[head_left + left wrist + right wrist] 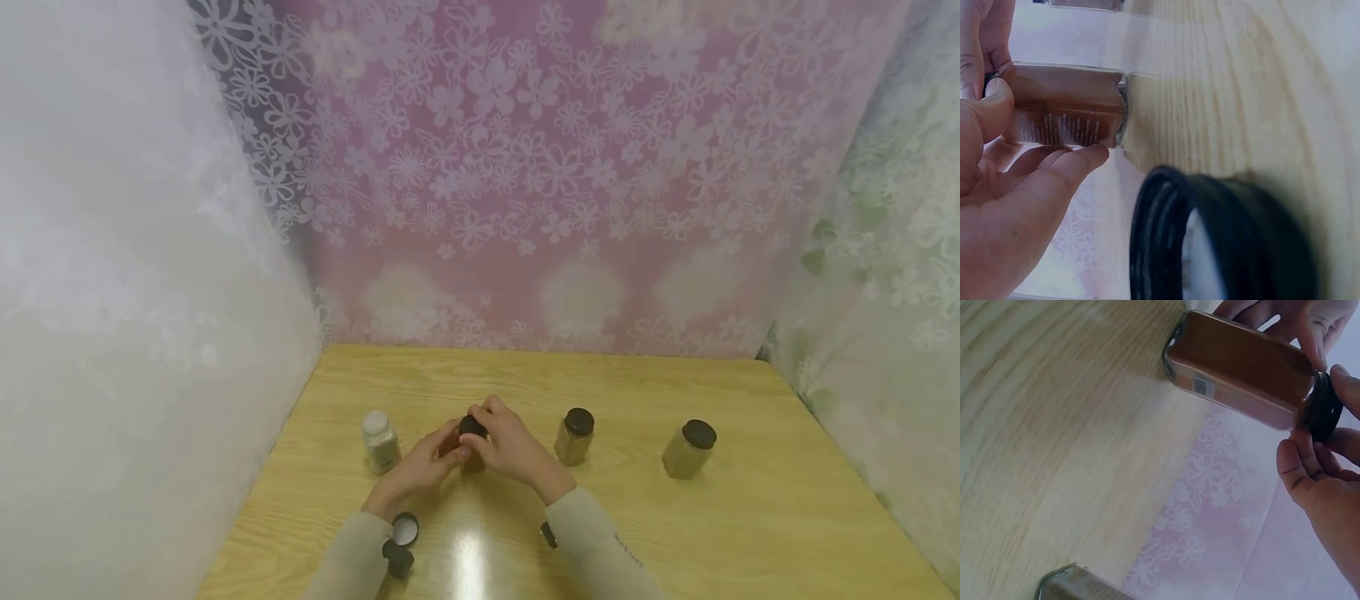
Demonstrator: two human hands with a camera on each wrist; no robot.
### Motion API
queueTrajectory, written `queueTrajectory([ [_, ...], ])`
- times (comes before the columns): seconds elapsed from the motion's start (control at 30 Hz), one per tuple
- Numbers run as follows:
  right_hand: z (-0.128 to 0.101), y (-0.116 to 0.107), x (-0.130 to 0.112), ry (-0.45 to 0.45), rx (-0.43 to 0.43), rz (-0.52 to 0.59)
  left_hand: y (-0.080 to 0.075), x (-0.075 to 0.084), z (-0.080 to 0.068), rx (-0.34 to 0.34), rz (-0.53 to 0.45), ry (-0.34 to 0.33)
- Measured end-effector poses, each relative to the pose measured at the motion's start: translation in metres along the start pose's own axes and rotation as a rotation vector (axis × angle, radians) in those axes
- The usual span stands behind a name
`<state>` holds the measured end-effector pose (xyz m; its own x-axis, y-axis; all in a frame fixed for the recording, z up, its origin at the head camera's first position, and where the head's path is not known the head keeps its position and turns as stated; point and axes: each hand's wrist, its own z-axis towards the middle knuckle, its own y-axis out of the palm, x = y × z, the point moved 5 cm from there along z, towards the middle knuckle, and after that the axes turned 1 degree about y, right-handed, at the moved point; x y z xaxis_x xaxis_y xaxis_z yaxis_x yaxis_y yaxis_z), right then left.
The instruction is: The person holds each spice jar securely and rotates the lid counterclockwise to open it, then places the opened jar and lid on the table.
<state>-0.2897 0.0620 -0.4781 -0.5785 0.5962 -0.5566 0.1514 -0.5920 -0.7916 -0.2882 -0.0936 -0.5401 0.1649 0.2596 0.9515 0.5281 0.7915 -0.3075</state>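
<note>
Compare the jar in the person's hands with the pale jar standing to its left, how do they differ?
The held jar has brown contents; the pale jar holds something whitish. The held jar carries a black lid, which the right hand grips; the pale jar shows no black lid. The left hand holds the brown jar's body, while the pale jar stands untouched on the table. Both are small clear jars standing upright.

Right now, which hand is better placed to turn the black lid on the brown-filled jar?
Probably the right hand: its fingertips ring the black lid, while the left hand grips the clear brown-filled jar.
</note>
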Motion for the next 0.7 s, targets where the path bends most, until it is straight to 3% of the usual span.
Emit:
queueTrajectory([
  [0.3,0.002,-0.002,0.0,-0.012,-0.04,-0.015,-0.002,0.002,0.001,0.015,0.042,0.005],
  [0.7,-0.002,-0.003,0.009,0.02,0.052,0.002,0.001,-0.002,0.0,0.034,0.047,0.009],
])
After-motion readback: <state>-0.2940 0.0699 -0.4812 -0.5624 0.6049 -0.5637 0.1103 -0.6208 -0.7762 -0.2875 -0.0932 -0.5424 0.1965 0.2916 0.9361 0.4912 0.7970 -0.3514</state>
